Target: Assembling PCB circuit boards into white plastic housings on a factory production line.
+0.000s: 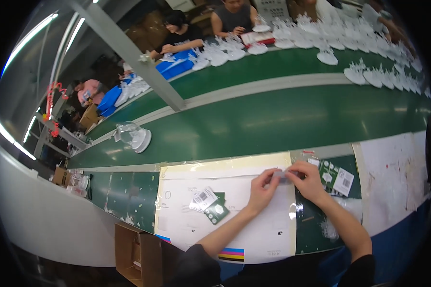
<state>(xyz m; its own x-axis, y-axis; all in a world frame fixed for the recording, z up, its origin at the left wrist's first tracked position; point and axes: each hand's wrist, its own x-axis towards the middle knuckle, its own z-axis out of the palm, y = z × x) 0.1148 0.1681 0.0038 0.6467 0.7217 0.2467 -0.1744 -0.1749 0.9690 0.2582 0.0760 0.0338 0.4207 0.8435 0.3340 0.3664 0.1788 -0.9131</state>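
My left hand (263, 189) and my right hand (308, 180) meet over the right edge of a large printed paper sheet (244, 225). Both are closed, fingertips pinching a small, pale, see-through piece (281, 176) between them; its exact kind is too small to tell. To the left on the sheet lies a small pile of green and white cards (217, 211) with barcode labels. Just right of my right hand rests another group of green and white cards (342, 181). Below those cards is some clear plastic (329, 229), bunched up on the green worktop.
Beyond the worktop runs a green conveyor belt (254, 119), carrying a clear dome on a white base (141, 139). Rows of white round-based pieces (327, 57) and blue bins (175, 65) line the far side, where several people sit. An open cardboard box (148, 258) stands below, left.
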